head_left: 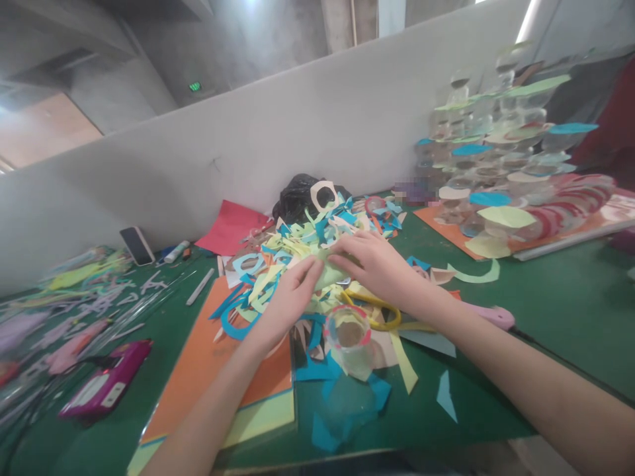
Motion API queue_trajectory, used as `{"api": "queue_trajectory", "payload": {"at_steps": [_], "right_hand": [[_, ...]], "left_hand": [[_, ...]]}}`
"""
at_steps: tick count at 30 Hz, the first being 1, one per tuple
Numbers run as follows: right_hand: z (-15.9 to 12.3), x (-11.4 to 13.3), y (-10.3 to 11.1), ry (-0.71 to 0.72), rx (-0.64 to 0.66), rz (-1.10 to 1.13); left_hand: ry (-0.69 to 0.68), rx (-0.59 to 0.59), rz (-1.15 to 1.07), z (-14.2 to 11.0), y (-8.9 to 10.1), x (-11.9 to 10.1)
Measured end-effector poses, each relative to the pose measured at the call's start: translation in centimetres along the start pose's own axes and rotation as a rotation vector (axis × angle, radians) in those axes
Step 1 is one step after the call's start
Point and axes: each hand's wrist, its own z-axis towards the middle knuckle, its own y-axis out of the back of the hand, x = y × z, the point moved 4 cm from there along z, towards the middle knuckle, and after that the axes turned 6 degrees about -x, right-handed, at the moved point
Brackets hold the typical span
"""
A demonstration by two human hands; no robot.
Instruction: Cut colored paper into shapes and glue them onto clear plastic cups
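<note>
In front of me, over a heap of cut paper scraps (pixel 270 277), both hands are at a pale green piece of paper (pixel 326 276). My left hand (pixel 294 291) pinches its left edge between thumb and fingers. Bent over its right side, the fingers of my right hand (pixel 371 266) close on it and partly cover it. A clear plastic cup (pixel 353 360) with a pink-and-red marked rim stands just below the hands. Yellow-handled scissors (pixel 389 320) lie under my right wrist, their blades hidden among the scraps.
Stacked clear cups with paper discs (pixel 491 158) rise at the right. Orange sheets (pixel 198 350) lie at left, near a magenta device (pixel 106 383), a propped phone (pixel 137 244) and plastic bits. A black bag (pixel 297 198) sits behind the scraps; a pink tool (pixel 489 316) lies right.
</note>
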Motion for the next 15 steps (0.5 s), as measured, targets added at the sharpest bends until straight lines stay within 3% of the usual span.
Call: {"api": "queue_trajectory", "payload": {"at_steps": [10,15], "right_hand": [[0.10,-0.22,-0.14,-0.031,0.004,0.076],[0.01,-0.28,-0.23,-0.046,0.019,0.063]], "left_hand": [[0.051,0.034,-0.028,-0.06,-0.13,0.03],[-0.044,0.033,0.059,-0.25,-0.07,-0.53]]}}
